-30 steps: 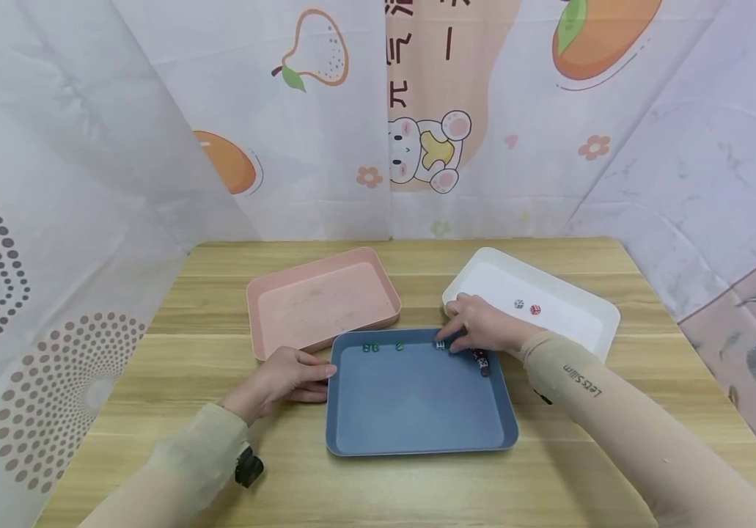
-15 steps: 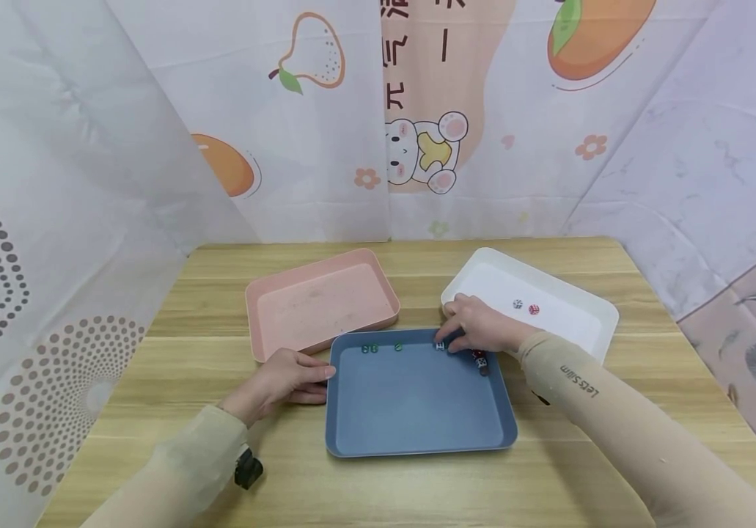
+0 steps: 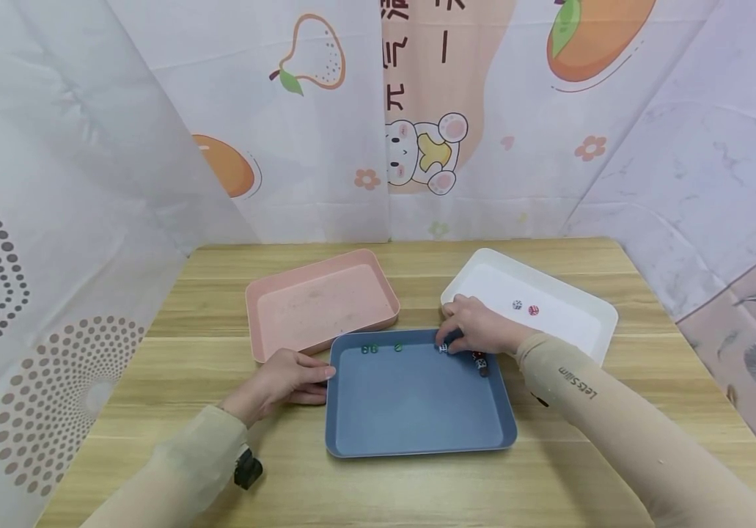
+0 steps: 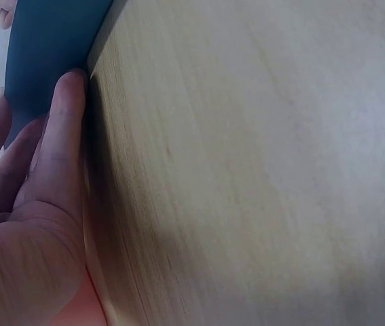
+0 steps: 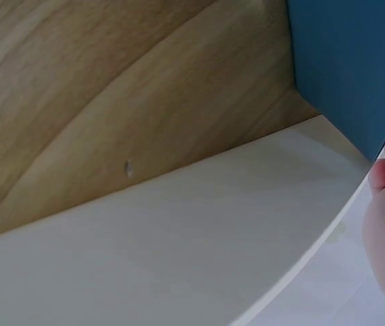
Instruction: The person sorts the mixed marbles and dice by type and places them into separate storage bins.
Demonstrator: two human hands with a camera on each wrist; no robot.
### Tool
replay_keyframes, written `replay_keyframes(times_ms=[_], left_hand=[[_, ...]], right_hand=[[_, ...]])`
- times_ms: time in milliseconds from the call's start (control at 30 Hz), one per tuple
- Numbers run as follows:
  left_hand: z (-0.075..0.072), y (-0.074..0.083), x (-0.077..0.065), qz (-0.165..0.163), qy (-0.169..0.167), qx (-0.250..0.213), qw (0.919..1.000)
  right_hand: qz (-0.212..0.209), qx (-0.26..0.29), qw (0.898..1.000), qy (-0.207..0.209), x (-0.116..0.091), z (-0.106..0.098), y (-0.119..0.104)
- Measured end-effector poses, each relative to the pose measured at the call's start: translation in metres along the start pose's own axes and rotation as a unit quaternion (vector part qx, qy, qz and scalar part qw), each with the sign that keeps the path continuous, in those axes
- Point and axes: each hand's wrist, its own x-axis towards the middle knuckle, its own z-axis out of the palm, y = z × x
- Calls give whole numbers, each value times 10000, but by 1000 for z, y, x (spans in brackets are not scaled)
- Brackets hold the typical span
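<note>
A blue tray point(image 3: 421, 403) lies in front of me in the head view. My left hand point(image 3: 288, 378) grips its left wall, thumb at the rim and fingers along the outside; the left wrist view shows these fingers point(image 4: 66, 129) against the wall. At the tray's far right, my right hand point(image 3: 479, 326) reaches in, with thumb and index finger around a white-looking die point(image 3: 443, 348). Beside that hand lies a short row of dice point(image 3: 479, 363), partly covered by it. Several green dice point(image 3: 374, 349) sit along the far wall. The right wrist view barely shows the fingers.
Behind on the left stands a pink tray point(image 3: 318, 297) with no dice visible. A white tray point(image 3: 569, 312), behind on the right, holds a pale die point(image 3: 517, 304) and a red die point(image 3: 533, 310). The wooden table point(image 3: 272, 469) supports all three trays.
The right index finger has drawn in slightly toward the thumb, and the die between them has shifted a little right. The left hand and trays stay in place.
</note>
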Motion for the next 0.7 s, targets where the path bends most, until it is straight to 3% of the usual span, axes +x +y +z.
replay_keyframes(times_ms=[700], left_hand=[[-1, 0, 0, -54, -20, 17, 10000]], right_hand=[[242, -109, 9995, -164, 1, 1, -6]])
